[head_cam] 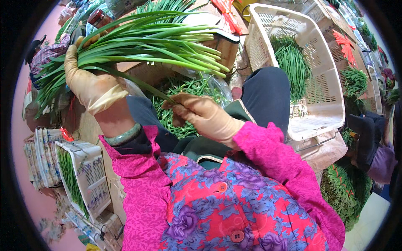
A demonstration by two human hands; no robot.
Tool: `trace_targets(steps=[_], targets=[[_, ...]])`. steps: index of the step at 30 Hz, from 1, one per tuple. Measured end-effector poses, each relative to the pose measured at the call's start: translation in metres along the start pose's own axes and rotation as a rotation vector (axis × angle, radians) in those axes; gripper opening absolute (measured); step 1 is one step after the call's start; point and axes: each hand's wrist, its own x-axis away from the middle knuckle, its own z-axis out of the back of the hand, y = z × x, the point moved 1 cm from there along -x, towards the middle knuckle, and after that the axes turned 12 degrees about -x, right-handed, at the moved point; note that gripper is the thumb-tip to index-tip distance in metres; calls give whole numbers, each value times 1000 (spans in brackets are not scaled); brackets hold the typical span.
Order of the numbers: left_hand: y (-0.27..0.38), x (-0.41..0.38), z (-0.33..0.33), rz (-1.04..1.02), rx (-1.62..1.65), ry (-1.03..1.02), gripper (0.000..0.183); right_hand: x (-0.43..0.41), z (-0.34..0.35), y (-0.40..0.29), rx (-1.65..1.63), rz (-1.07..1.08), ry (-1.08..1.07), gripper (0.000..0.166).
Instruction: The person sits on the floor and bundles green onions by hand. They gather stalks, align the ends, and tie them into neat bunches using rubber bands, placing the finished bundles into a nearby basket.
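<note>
A thick bunch of garlic chives (150, 50) lies across the upper left, its pale cut ends pointing right. My gloved left hand (89, 81) grips it around the leafy part, the thumb over the front. My right hand (204, 114), in a stained glove, pinches the stem end of a single chive stalk (138, 83) that hangs below the bunch. That stalk's other end runs up to the left hand. Beneath both hands, between my knees, loose chive trimmings (182, 106) lie in a heap with clear plastic film (218, 88) at their edge.
A white plastic crate (317, 91) with chives (290, 66) inside stands to my right. Red ties (227, 15) lie by a wooden block (224, 50). A tipped white crate (94, 175) holds more chives at left. A person (50, 56) sits at far left; tied bundles (342, 188) lie right.
</note>
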Motion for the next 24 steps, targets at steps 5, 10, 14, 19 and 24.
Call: trace_targets(steps=[5,10,14,19,24], targets=[[0,-7,17,-169,-141,118,19,22,5,-16,-417,-290,-145,25],[-13,-15,33,-104,-150,71,19,37,10,-35,-578,-348,-139,30],[-17,-28,43,-47,-176,67,18,55,26,-40,-554,-384,-105,29],[1,-46,64,79,-248,-64,27,155,78,-58,-574,-298,339,23],[-11,-133,139,168,-228,-237,42,311,123,-39,-448,-548,533,22]])
